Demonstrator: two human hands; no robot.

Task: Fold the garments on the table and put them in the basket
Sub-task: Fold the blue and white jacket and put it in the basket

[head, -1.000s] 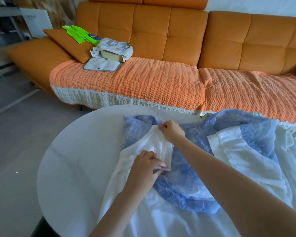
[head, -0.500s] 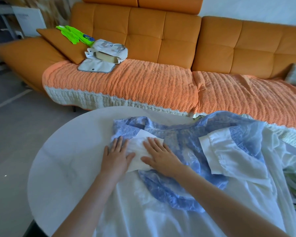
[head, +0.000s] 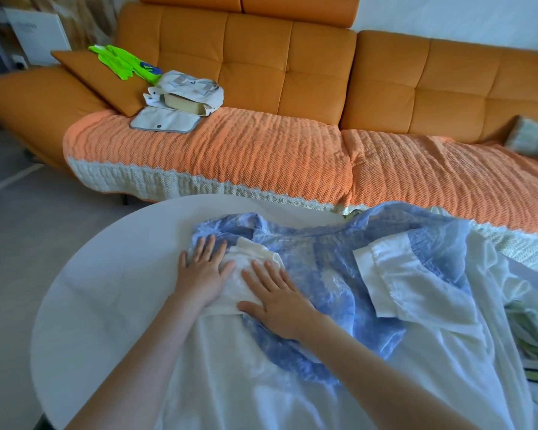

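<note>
A blue and white garment lies spread over the round white table. Its left white sleeve is folded inward onto the blue chest. My left hand lies flat, fingers apart, on the outer edge of that sleeve. Pressed flat beside it, my right hand covers the sleeve's inner edge and the blue fabric. The right white sleeve lies across the blue part further right. A striped garment shows at the right edge. No basket is in view.
An orange sofa with a knitted orange cover stands just behind the table. On it lie a cushion, green gloves and a pale cloth bag. Grey floor lies to the left.
A second ago both hands pinched the left sleeve while folding it inward. They have since let go and now lie flat on it, pressing it down.
</note>
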